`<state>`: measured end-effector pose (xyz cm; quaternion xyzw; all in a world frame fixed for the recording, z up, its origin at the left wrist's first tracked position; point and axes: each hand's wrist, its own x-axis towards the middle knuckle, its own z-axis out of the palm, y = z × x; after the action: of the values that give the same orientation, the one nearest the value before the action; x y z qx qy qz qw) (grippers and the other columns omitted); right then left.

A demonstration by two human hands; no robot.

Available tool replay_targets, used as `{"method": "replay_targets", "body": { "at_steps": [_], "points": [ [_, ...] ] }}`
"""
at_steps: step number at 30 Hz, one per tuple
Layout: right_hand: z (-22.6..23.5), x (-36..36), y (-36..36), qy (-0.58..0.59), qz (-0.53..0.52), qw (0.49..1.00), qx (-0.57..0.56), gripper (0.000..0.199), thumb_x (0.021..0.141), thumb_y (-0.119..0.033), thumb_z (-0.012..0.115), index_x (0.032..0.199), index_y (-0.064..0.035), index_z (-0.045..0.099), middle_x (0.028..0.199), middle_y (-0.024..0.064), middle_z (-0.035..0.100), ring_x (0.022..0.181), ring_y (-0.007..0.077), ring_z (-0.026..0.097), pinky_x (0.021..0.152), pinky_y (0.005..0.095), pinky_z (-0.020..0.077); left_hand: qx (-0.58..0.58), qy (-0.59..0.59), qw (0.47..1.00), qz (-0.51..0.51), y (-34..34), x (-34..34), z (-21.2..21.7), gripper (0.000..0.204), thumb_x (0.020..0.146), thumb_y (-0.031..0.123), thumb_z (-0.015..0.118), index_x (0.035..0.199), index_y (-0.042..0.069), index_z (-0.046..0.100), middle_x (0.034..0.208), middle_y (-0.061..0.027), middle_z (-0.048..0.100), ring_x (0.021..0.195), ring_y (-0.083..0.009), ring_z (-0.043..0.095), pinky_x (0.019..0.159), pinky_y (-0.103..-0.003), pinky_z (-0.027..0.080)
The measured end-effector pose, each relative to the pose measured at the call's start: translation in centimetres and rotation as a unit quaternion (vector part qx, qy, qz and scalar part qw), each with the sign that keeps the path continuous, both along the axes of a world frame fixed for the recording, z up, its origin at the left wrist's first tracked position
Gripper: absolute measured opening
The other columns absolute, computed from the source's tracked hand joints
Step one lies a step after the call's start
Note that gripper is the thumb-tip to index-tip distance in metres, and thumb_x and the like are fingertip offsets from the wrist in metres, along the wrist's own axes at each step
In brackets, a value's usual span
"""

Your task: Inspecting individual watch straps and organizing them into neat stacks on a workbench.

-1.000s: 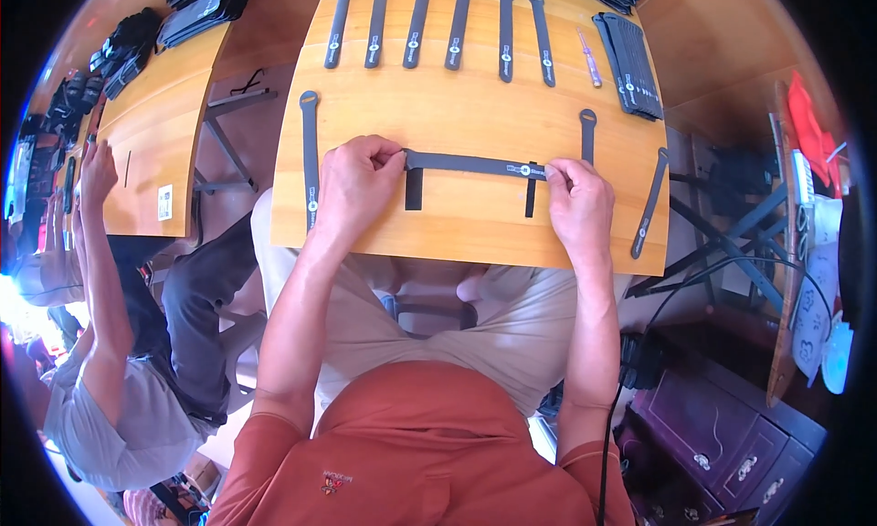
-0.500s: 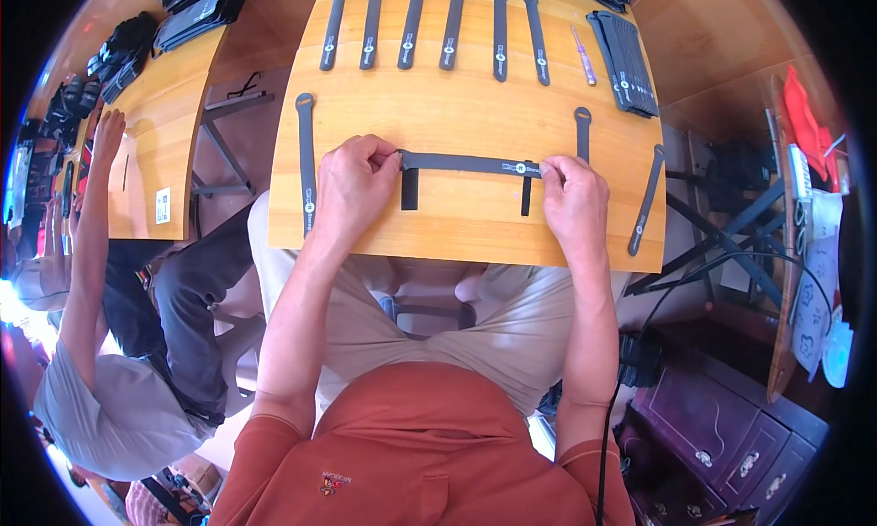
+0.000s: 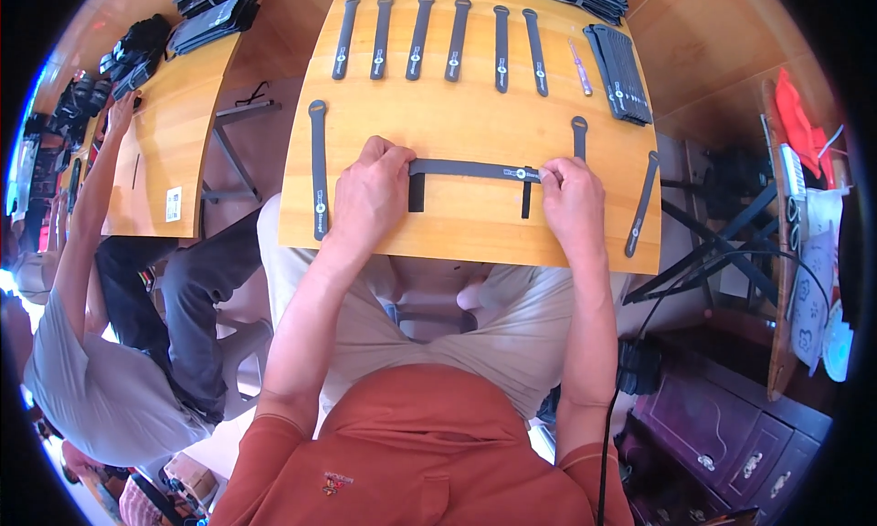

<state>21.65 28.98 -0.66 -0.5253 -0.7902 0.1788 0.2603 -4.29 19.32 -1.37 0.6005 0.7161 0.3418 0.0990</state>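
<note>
A dark grey strap with a small white print near one end is stretched flat between my hands. My left hand pinches its left end, which the fingers hide. At the printed end, the thumb and fingers of my right hand are closed on it. Below the strap, a wider black strip and a narrower black strip run toward me across the wood. Left of my left hand lies a loose strap with a slotted round head; another strap sits just beyond my right hand.
Several matching straps line the far side of the wooden table. A purple-handled screwdriver and a strap bundle lie far right. One strap rests by the right edge. At left, a co-worker's arm reaches over another table.
The view has shifted slightly. My left fingers have come further over the strap's left end, hiding it. My right hand keeps its pinch, and the strap is still stretched over the black strips.
</note>
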Motion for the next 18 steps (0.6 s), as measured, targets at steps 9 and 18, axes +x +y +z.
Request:
{"method": "replay_targets", "body": {
  "at_steps": [9,18],
  "points": [
    [0.6,-4.5,-4.3,-0.204,0.107,0.955,0.185,0.040,0.099,-0.023,0.060,0.131,0.0001,0.064,0.144,0.0173,0.056,0.137,0.0386,0.050,0.115,0.0524,0.0405,0.012,0.095,0.995,-0.041,-0.3,0.3,0.0,0.020,0.087,0.000,0.062,0.105,0.002,0.069,0.101,-0.0163,0.065,0.084,-0.0391,0.070,0.073,-0.048,0.058],
    [-1.5,-4.9,-5.3,-0.172,0.155,0.970,0.072,0.066,0.103,-0.047,0.054,0.148,0.0025,0.052,0.158,0.0156,0.047,0.152,0.0351,0.034,0.127,0.0480,0.0221,0.022,0.128,0.990,-0.050,-0.4,0.1,0.1,0.017,0.088,0.002,0.062,0.103,0.003,0.068,0.098,-0.0145,0.065,0.084,-0.0378,0.071,0.071,-0.046,0.059]
  ]
}}
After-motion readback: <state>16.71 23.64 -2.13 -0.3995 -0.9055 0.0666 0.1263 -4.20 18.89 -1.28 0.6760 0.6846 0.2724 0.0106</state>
